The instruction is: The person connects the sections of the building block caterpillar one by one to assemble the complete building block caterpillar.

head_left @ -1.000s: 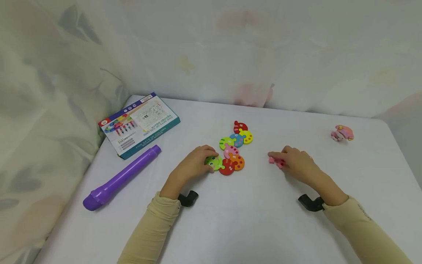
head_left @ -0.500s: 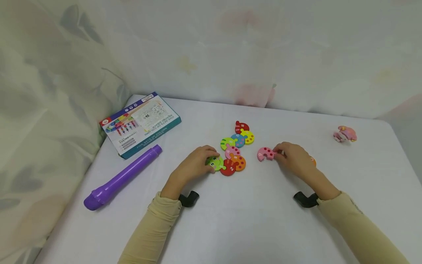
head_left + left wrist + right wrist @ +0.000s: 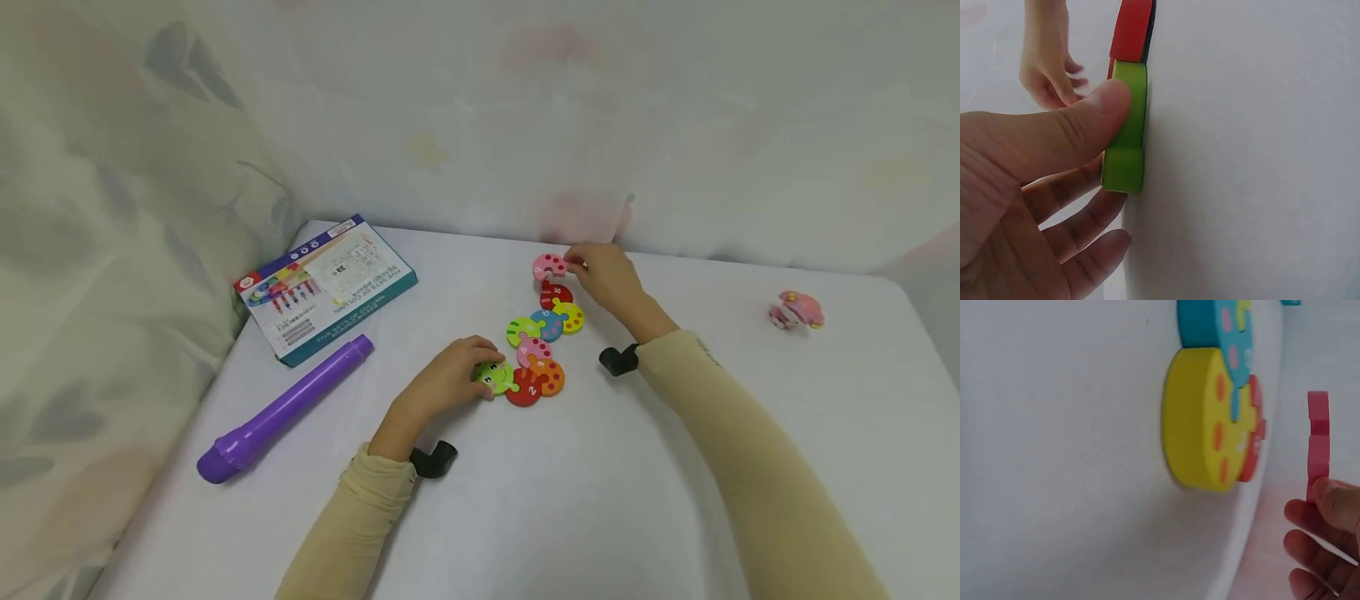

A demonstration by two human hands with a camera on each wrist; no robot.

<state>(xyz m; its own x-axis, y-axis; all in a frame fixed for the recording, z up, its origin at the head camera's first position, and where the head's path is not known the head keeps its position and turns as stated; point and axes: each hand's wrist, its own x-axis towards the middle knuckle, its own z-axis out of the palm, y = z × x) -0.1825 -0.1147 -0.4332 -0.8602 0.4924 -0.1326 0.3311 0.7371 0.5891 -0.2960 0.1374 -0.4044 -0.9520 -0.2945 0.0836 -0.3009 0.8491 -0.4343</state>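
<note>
My left hand grips the green smiling caterpillar-head puzzle piece between thumb and fingers; its edge faces the left wrist view. Joined to it on the white table is a winding chain of numbered round pieces: red, orange, pink, green, blue, yellow and a red one at the far end. With thumb and index finger my right hand pinches a pink spotted puzzle piece by its right side, just beyond that last red piece. The right wrist view shows this pink piece edge-on, raised off the table.
At the back left lies a flat printed box, with a purple toy microphone in front of it. A small pink figure sits far right. A pale curtain hangs along the table's back edge.
My right hand has lifted the pink piece and carried it left and away from me to the chain's far end. An orange piece seen beside that hand earlier is now out of sight. The left hand stays put.
</note>
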